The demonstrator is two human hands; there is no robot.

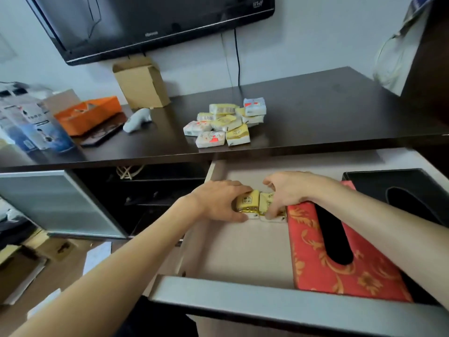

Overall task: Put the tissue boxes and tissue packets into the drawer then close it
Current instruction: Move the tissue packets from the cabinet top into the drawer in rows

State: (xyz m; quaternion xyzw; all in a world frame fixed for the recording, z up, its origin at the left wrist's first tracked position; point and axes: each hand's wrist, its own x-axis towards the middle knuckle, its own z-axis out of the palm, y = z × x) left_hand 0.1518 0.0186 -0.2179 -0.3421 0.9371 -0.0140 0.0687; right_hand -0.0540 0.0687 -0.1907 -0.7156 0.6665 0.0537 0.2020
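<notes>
The drawer [243, 251] stands pulled open below the dark desk. Inside lie a red tissue box [313, 259] with gold flowers and, to its right, a black tissue box [374, 183]. My left hand [218, 200] grips a yellow tissue packet [247, 201] at the drawer's back. Beside it my right hand [289, 190] holds a second yellow packet [267, 203] against the red box. A pile of several tissue packets [226, 122] rests on the desk top. An orange tissue box [87, 115] sits at the desk's left.
A cardboard box [141, 83] stands against the wall under a black screen [145, 23]. A grey remote-like object [138, 119] and a blue-white pack [29, 125] lie on the desk's left part. A frosted cabinet door [56, 203] hangs open at left.
</notes>
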